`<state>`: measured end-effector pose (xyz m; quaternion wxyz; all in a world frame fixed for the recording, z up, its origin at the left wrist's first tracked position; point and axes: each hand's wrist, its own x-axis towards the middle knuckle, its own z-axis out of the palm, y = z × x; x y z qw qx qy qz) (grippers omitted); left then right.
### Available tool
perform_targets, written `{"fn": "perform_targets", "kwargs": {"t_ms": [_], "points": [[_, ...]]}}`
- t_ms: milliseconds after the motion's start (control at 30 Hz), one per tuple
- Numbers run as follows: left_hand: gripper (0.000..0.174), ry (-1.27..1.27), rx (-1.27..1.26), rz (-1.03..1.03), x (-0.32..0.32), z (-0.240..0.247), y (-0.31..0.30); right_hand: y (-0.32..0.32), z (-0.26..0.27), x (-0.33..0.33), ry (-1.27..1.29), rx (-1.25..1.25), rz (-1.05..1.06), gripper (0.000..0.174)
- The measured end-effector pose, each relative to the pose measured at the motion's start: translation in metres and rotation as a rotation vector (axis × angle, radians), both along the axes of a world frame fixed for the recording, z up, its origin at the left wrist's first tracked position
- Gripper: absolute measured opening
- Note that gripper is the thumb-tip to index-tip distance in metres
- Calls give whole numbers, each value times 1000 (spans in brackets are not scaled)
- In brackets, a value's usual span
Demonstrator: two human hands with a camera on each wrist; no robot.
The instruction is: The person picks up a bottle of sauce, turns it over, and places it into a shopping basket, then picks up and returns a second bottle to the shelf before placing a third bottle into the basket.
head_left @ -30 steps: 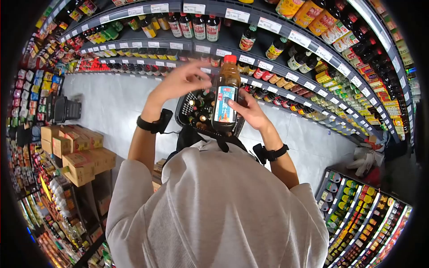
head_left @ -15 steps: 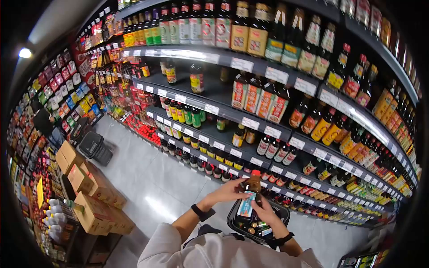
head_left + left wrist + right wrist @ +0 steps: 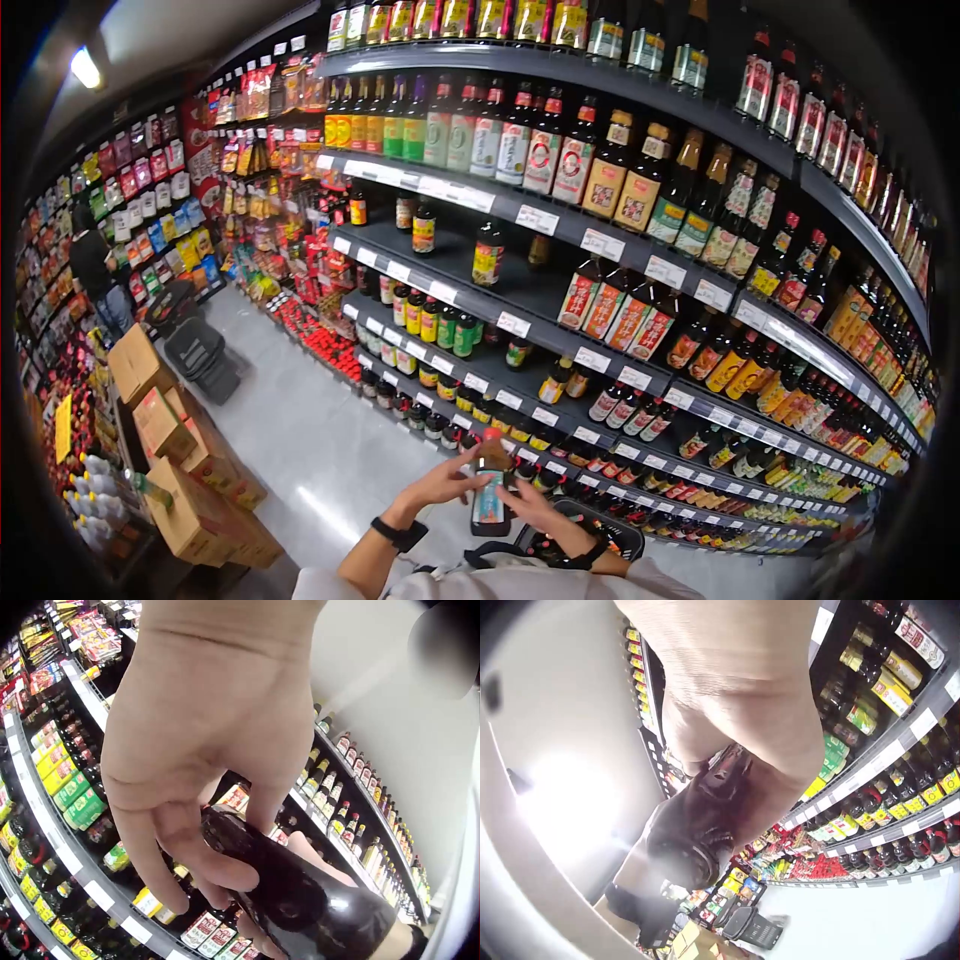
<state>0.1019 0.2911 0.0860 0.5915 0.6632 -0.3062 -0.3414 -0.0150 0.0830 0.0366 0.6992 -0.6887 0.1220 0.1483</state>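
Note:
A dark sauce bottle (image 3: 490, 505) with a red cap and blue label stands roughly upright between both hands. The left hand (image 3: 440, 484) holds its upper part from the left; in the left wrist view, the fingers of that hand (image 3: 210, 742) curl round the dark bottle (image 3: 307, 900). From the other side the right hand (image 3: 538, 512) grips the bottle at its label. In the right wrist view, the right hand (image 3: 742, 705) is round the bottle (image 3: 694, 825), its fingertips partly hidden. A black basket (image 3: 630, 540) with things inside is beside the right forearm.
Long shelves of bottles (image 3: 545, 222) with price tags curve across the front and right. Cardboard boxes (image 3: 190, 510) are stacked at the lower left. Dark baskets (image 3: 200, 350) stand on the grey floor behind them, near a person in dark clothes (image 3: 92, 262).
The left hand, raised off the bottle a second ago, now holds it. The head view has tilted up towards the shelves, and the bottle appears lower and further left than half a second ago.

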Motion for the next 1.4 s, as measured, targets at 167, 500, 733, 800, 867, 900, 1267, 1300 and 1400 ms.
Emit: {"fn": "perform_targets", "kwargs": {"t_ms": [167,500,733,800,867,900,1267,1300,1400], "points": [[87,27,157,89,22,-1,30,27,1,41,24,105,115,54],[81,2,65,143,123,-11,36,33,4,147,-43,41,223,72],[70,99,0,58,208,-15,21,25,10,211,-188,-148,189,61],[69,36,16,-53,223,-5,13,26,-34,222,-303,94,92,68],[66,10,41,-17,239,-31,3,30,-43,220,-375,97,-30,61],[64,61,20,-27,243,-42,1,30,-37,215,-298,71,-34,62],[44,125,-16,-296,273,-38,15,84,-43,201,-196,-256,-367,85],[42,134,8,-321,278,-34,23,97,-42,206,-178,-350,-402,85],[45,107,72,-337,289,-22,48,140,-25,209,-213,-51,-407,78]]}}
